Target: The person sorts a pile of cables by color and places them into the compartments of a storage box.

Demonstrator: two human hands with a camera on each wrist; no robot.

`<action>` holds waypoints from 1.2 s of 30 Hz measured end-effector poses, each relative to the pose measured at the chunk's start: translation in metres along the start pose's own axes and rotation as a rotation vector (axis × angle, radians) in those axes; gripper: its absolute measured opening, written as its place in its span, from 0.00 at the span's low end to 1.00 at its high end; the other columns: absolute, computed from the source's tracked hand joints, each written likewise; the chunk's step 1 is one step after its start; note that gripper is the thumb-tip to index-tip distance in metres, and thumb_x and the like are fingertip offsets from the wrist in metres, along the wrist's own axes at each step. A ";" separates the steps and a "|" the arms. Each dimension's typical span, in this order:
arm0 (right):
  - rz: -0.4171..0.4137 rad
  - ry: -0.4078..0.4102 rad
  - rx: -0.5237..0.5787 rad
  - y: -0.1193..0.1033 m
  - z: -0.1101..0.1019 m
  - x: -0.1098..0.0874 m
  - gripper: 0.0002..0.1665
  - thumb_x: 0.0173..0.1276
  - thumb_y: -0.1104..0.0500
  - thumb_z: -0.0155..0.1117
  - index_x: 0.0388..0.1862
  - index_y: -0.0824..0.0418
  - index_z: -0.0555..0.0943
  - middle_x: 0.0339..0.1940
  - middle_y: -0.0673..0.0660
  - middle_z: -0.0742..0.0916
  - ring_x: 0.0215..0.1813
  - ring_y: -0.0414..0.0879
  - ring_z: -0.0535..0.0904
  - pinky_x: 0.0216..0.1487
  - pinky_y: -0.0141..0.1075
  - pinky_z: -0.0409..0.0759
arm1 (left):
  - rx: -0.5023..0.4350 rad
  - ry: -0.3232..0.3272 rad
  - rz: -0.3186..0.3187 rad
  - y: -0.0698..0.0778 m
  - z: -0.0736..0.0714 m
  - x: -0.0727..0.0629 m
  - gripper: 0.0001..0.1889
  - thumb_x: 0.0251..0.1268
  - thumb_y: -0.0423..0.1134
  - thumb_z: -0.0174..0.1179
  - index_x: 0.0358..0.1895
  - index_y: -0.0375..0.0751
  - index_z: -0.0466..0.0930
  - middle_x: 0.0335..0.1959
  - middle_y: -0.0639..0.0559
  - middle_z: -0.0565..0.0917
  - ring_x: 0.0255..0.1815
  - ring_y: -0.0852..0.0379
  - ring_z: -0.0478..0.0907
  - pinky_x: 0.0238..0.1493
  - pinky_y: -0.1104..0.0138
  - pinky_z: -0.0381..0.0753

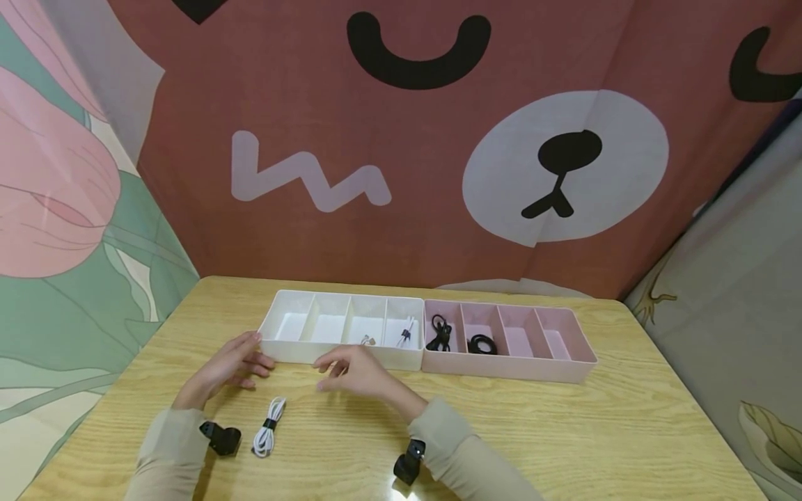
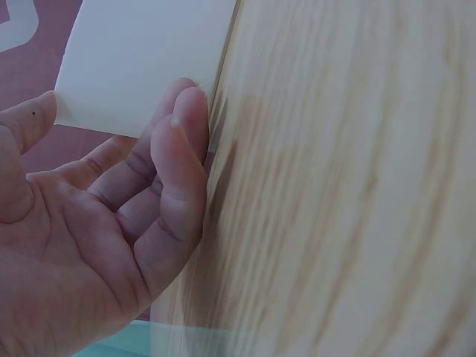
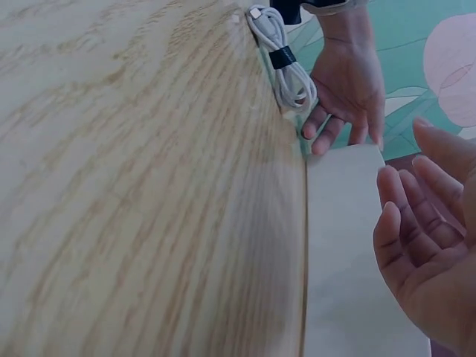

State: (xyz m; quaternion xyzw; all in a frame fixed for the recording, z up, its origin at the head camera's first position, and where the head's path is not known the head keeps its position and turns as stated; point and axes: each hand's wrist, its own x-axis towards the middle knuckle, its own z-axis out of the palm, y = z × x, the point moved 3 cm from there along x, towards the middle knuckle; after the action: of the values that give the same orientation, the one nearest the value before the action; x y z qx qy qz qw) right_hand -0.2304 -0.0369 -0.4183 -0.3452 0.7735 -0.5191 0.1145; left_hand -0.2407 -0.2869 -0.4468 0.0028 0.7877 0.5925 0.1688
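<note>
My left hand point(image 1: 225, 363) is at the left end of a white divided box point(image 1: 289, 352), its fingertips right at the front corner and its fingers loosely bent. In front of the same box, my right hand point(image 1: 362, 374) hovers with relaxed fingers and nothing between them. A coiled white cable point(image 1: 269, 427), bound with a black strap, lies on the table between the forearms. Inside the box's rightmost compartment is a white cable with a dark tie point(image 1: 406, 334). The neighbouring compartment holds a small pale item point(image 1: 367, 340), partly hidden by the front wall.
A pink divided box point(image 1: 510, 369) adjoins the white one on the right. Its first two compartments hold a black cable point(image 1: 441, 332) and a coiled black cable point(image 1: 482, 344). Both boxes stand near the back of the wooden table point(image 1: 595, 445), before a printed cloth point(image 1: 426, 229).
</note>
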 end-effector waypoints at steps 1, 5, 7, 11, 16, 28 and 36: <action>-0.011 -0.014 -0.010 0.000 0.001 0.001 0.18 0.50 0.64 0.72 0.41 0.67 0.83 0.36 0.62 0.84 0.28 0.34 0.77 0.32 0.26 0.76 | 0.001 0.002 -0.001 0.000 0.000 0.000 0.30 0.72 0.56 0.32 0.61 0.31 0.50 0.35 0.47 0.82 0.33 0.55 0.79 0.27 0.61 0.79; -0.050 -0.069 -0.031 0.001 0.007 0.005 0.18 0.49 0.65 0.73 0.40 0.68 0.83 0.38 0.61 0.84 0.27 0.32 0.77 0.31 0.25 0.76 | 0.003 0.008 -0.006 -0.001 0.000 0.000 0.30 0.72 0.56 0.32 0.61 0.31 0.50 0.34 0.47 0.82 0.33 0.55 0.79 0.27 0.61 0.79; -0.052 -0.088 -0.037 0.002 0.010 0.007 0.18 0.49 0.65 0.73 0.41 0.68 0.82 0.39 0.62 0.84 0.27 0.31 0.76 0.30 0.24 0.75 | 0.007 0.008 -0.005 -0.001 0.000 0.000 0.31 0.72 0.56 0.32 0.62 0.31 0.50 0.34 0.47 0.82 0.33 0.55 0.79 0.28 0.61 0.79; -0.056 -0.116 -0.042 0.003 0.014 0.009 0.20 0.48 0.65 0.73 0.42 0.68 0.82 0.39 0.62 0.83 0.27 0.31 0.75 0.29 0.24 0.75 | 0.008 0.010 -0.006 -0.001 0.000 0.000 0.31 0.72 0.56 0.32 0.62 0.31 0.50 0.34 0.48 0.82 0.33 0.55 0.79 0.28 0.60 0.79; -0.069 -0.153 -0.046 0.006 0.020 0.012 0.21 0.48 0.66 0.73 0.43 0.69 0.81 0.40 0.63 0.82 0.27 0.32 0.74 0.29 0.23 0.74 | 0.007 0.006 -0.004 -0.001 -0.001 0.001 0.31 0.72 0.57 0.32 0.61 0.31 0.50 0.34 0.48 0.82 0.33 0.55 0.79 0.28 0.61 0.79; -0.034 -0.195 -0.118 0.014 0.033 0.019 0.23 0.47 0.62 0.75 0.45 0.64 0.81 0.42 0.57 0.80 0.25 0.30 0.72 0.28 0.23 0.74 | 0.024 0.024 -0.006 -0.001 -0.002 -0.001 0.32 0.72 0.57 0.32 0.63 0.31 0.49 0.35 0.46 0.82 0.33 0.55 0.79 0.29 0.60 0.79; -0.013 -0.206 -0.186 0.016 0.041 0.022 0.24 0.47 0.61 0.75 0.46 0.60 0.82 0.41 0.50 0.76 0.24 0.30 0.72 0.26 0.22 0.73 | 0.024 0.010 -0.006 -0.001 -0.001 0.000 0.33 0.71 0.58 0.33 0.63 0.31 0.49 0.35 0.46 0.82 0.34 0.54 0.79 0.29 0.60 0.79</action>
State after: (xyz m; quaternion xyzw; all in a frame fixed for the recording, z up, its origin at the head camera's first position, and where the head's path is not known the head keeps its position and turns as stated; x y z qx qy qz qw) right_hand -0.2310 -0.0775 -0.4461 -0.4111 0.8001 -0.4075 0.1575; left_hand -0.2409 -0.2881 -0.4475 -0.0006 0.7957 0.5823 0.1667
